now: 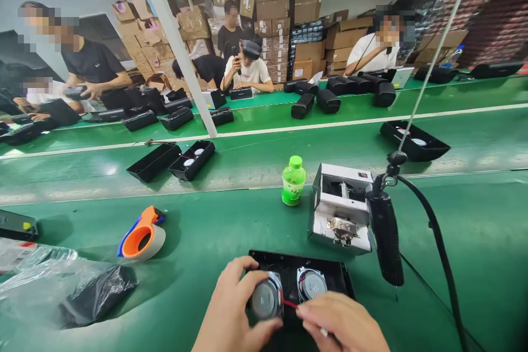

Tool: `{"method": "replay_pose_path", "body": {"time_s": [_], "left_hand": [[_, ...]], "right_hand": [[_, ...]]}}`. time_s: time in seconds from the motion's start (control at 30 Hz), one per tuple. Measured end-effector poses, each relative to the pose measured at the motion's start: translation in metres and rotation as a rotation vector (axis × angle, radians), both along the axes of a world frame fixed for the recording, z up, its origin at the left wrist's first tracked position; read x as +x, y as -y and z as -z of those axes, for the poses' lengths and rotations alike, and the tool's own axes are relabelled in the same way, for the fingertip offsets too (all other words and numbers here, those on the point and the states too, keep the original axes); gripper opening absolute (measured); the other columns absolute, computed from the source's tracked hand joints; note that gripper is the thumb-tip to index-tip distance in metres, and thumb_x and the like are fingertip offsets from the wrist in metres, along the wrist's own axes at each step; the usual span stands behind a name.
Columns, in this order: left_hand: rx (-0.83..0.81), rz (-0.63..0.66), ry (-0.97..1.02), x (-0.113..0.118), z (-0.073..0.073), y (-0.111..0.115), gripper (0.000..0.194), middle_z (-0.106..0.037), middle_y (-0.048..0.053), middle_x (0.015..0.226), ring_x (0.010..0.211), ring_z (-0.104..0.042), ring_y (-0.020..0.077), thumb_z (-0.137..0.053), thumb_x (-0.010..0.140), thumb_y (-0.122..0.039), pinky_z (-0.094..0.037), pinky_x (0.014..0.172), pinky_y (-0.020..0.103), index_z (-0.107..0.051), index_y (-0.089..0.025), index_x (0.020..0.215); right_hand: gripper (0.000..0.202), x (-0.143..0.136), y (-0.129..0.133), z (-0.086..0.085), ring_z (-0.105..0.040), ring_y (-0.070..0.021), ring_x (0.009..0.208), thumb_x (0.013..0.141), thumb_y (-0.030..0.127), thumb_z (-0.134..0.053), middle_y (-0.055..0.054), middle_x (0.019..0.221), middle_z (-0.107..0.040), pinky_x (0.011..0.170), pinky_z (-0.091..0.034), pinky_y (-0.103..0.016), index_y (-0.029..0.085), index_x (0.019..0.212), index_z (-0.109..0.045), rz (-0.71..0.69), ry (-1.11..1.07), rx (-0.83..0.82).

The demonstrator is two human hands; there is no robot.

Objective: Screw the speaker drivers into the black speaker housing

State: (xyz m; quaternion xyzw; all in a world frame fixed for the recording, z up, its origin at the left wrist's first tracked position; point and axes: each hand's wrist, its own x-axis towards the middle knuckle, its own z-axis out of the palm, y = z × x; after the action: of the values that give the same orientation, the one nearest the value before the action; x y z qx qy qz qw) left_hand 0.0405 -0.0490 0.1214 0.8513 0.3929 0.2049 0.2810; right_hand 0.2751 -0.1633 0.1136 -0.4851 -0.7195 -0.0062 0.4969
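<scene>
My left grip [233, 308] is clamped on the left speaker driver [264, 300], fingers along its far and left edge, thumb at its near edge. The driver is positioned over the left part of the open black housing [291, 257], at the near side of the green table [214, 231]; whether it is fully seated I cannot tell. My right grip [344, 319] is drawn together at the fingertips on the red wire [290, 303], which runs to the right from the left speaker driver (a small white part shows between the fingers; its type is not discernible). The right speaker driver [312, 285] lies in the right part of the same housing, just beyond my right grip. Beyond the housing and to the right stands a white-and-black machine [344, 203]; a green bottle [293, 184] is upright just left of it. A black power screwdriver [385, 239] hangs on a cord, to the right of the machine. On the left, an orange tape dispenser [142, 236] rests on the table, with a clear plastic bag [37, 283] nearer and farther left. On the far side of the bottle, to the left, an open black box [152, 162] lies beside a second housing [192, 160] carrying two drivers.
</scene>
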Motion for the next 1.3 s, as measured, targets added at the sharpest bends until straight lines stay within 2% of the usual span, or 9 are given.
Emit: {"method": "replay_pose_path", "body": {"time_s": [0.07,0.13,0.27,0.53,0.7,0.83,1.03,1.2,1.3], "left_hand": [[0.033,0.004,-0.113,0.019,-0.01,-0.012,0.046,-0.071,0.01,0.124,0.115,-0.067,0.0332,-0.095,0.071,-0.022,-0.055,0.102,0.051,-0.076,-0.026,0.113],[0.061,0.058,-0.191,0.035,-0.019,-0.02,0.039,-0.072,0.007,0.109,0.103,-0.066,0.0304,-0.096,0.073,-0.024,-0.052,0.094,0.049,-0.075,-0.024,0.106],[0.089,0.145,-0.227,0.05,-0.027,-0.029,0.044,-0.075,0.005,0.108,0.103,-0.065,0.0301,-0.099,0.075,-0.026,-0.046,0.092,0.047,-0.074,-0.025,0.112],[0.033,0.203,-0.373,0.049,-0.021,-0.031,0.053,-0.078,0.007,0.126,0.109,-0.069,0.0327,-0.099,0.078,-0.023,-0.045,0.094,0.049,-0.074,-0.026,0.125],[-0.033,0.209,-0.462,0.055,-0.02,-0.028,0.04,-0.082,0.007,0.117,0.105,-0.073,0.0357,-0.098,0.08,-0.031,-0.044,0.09,0.05,-0.076,-0.026,0.112],[-0.027,0.186,-0.419,0.053,-0.016,-0.028,0.037,-0.083,0.006,0.114,0.099,-0.075,0.0342,-0.097,0.079,-0.029,-0.044,0.087,0.048,-0.076,-0.027,0.109],[0.032,0.161,-0.344,0.044,-0.009,-0.027,0.05,-0.08,0.004,0.128,0.096,-0.071,0.0302,-0.093,0.079,-0.018,-0.049,0.088,0.044,-0.075,-0.03,0.124],[0.035,0.173,-0.486,0.051,-0.017,-0.024,0.038,-0.08,0.005,0.122,0.099,-0.071,0.0323,-0.089,0.082,-0.016,-0.047,0.09,0.046,-0.076,-0.027,0.115],[0.002,0.186,-0.536,0.056,-0.024,-0.024,0.039,-0.079,0.008,0.124,0.105,-0.072,0.0337,-0.089,0.084,-0.019,-0.046,0.093,0.047,-0.076,-0.025,0.12]], "right_hand": [[0.016,0.01,-0.004,0.003,-0.076,-0.0149,0.078,0.107,0.01,-0.06,-0.004,0.094,-0.081,0.071,-0.066,-0.028,0.017,0.116,-0.071,0.072,0.02,-0.006],[0.02,0.015,-0.006,0.006,-0.075,-0.016,0.073,0.104,0.007,-0.061,-0.004,0.091,-0.081,0.067,-0.065,-0.029,0.018,0.116,-0.072,0.128,0.044,-0.022],[0.017,0.019,-0.002,0.012,-0.072,-0.0154,0.069,0.103,0.008,-0.063,-0.003,0.087,-0.079,0.061,-0.062,-0.029,0.019,0.113,-0.072,0.181,0.046,-0.049],[0.021,0.018,0.0,0.022,-0.068,-0.0157,0.065,0.099,0.004,-0.063,-0.003,0.085,-0.078,0.058,-0.056,-0.032,0.018,0.112,-0.072,0.164,0.058,-0.051],[0.023,0.015,0.002,0.027,-0.069,-0.0162,0.067,0.096,0.0,-0.065,-0.004,0.087,-0.079,0.057,-0.054,-0.033,0.015,0.113,-0.071,0.179,0.054,-0.024],[0.024,0.013,0.003,0.03,-0.07,-0.0167,0.069,0.095,0.0,-0.066,-0.005,0.09,-0.08,0.058,-0.056,-0.033,0.014,0.113,-0.071,0.198,0.045,-0.018],[0.025,0.012,0.004,0.033,-0.072,-0.0161,0.07,0.096,-0.001,-0.06,-0.005,0.09,-0.08,0.06,-0.057,-0.033,0.014,0.113,-0.069,0.227,0.011,0.013],[0.024,0.012,0.003,0.034,-0.071,-0.0161,0.071,0.096,-0.002,-0.063,-0.004,0.091,-0.08,0.061,-0.057,-0.033,0.015,0.111,-0.07,0.219,0.016,-0.015],[0.024,0.01,0.003,0.032,-0.073,-0.0159,0.072,0.096,-0.003,-0.063,-0.004,0.092,-0.08,0.063,-0.058,-0.034,0.015,0.111,-0.07,0.225,0.004,-0.021]]}}
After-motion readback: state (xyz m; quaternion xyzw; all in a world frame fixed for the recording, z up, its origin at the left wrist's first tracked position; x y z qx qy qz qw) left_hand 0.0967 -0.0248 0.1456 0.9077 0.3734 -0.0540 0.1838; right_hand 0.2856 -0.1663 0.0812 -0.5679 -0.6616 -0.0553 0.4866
